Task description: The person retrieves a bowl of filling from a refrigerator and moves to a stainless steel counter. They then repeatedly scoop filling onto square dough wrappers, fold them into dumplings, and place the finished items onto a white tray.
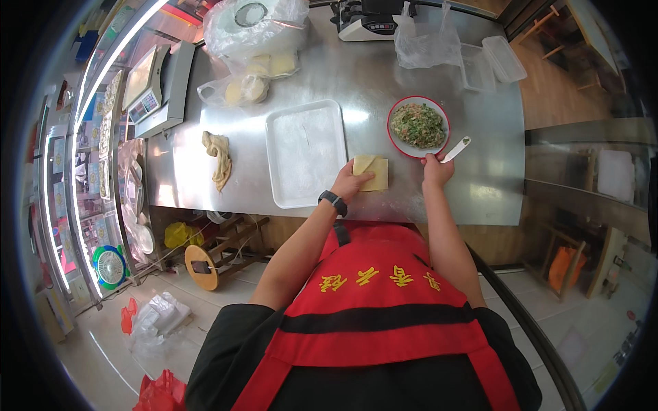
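My left hand (350,181) holds a stack of square, pale yellow dough wrappers (376,177), with the top one's corner lifted or folded. In my right hand (438,169) is a white spatula or flat spoon (456,149) with a bit of green filling on its end, which points up and to the right. That hand is at the lower edge of a red-rimmed white bowl (389,126). Chopped green and pinkish filling (419,126) lies in the bowl. To the left of my left hand, a white rectangular tray (306,149) rests on the steel table, dusted with white powder.
A crumpled tan cloth (219,159) lies left of the tray. Behind are bagged wrappers (270,65), a plastic bag (427,43), clear containers (476,67) and a black-and-white machine (371,23). A scale (149,97) stands at the left; the steel table's edge (493,224) is close to me.
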Demonstrator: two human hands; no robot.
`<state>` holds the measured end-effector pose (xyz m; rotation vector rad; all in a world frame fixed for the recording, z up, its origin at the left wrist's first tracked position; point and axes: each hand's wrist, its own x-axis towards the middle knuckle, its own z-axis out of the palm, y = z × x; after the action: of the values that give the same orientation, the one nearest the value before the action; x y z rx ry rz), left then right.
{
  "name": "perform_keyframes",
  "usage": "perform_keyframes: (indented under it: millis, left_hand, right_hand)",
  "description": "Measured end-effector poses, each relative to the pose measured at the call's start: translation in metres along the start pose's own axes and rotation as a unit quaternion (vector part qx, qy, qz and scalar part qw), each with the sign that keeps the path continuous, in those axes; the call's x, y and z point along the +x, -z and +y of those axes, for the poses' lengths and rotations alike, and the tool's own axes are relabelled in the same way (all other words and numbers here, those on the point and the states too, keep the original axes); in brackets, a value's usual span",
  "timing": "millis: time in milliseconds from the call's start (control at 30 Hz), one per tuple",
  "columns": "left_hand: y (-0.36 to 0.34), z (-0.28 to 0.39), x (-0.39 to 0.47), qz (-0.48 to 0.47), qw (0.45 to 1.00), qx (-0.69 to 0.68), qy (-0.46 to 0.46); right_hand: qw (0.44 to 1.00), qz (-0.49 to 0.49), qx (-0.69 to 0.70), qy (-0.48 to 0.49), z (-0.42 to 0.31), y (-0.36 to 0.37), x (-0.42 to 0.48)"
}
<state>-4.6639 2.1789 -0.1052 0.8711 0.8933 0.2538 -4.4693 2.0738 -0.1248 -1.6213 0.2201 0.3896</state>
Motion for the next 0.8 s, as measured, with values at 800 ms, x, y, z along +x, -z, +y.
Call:
perform_keyframes:
  millis: [800]
  left_hand:
    - [0.004, -0.011, 0.023, 0.198, 0.814, 0.488, -0.246]
  right_hand:
    - [0.989, -0.130, -0.067, 0.006, 0.004, 0.128, -0.010]
